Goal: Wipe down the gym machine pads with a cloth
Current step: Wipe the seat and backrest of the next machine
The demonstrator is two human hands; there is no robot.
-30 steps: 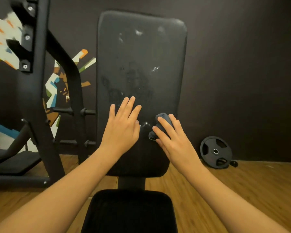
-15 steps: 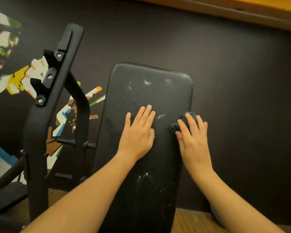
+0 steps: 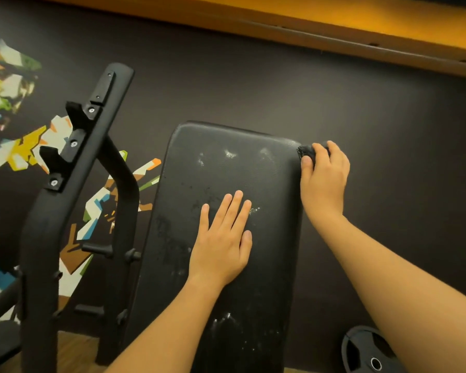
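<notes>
Right hand (image 3: 324,179) gripping a small dark cloth (image 3: 306,152), fingers curled over it, thumb pointing up beside it, pressed to the upper right corner of the black back pad (image 3: 269,265). Cloth mostly hidden under the fingers, only a wadded dark edge showing at the corner's rim. Left hand (image 3: 222,243) laid flat on the middle of the pad, holding nothing, fingers straight and close together, pointing up and slightly right. Both forearms bare, entering from the near edge of the view. Across the pad, pale smears (image 3: 230,154) near the top edge, a small bright speck just right of the left fingertips, more whitish marks lower down. A dull mottled patch to the left of the left hand. Pad upright, leaning a little to the right. Just left of it, a black steel rack upright (image 3: 49,238) with bolted hooks near its top and short pegs sticking out lower down. Behind everything, a dark wall (image 3: 253,90), with a mural (image 3: 19,149) of angular white, yellow, orange, green and blue shapes at far left. Along the top, an orange wooden band (image 3: 334,20) slanting across. At lower right, a black weight plate (image 3: 366,354), partly hidden behind the right forearm. At lower left, a strip of wooden floor (image 3: 76,348).
</notes>
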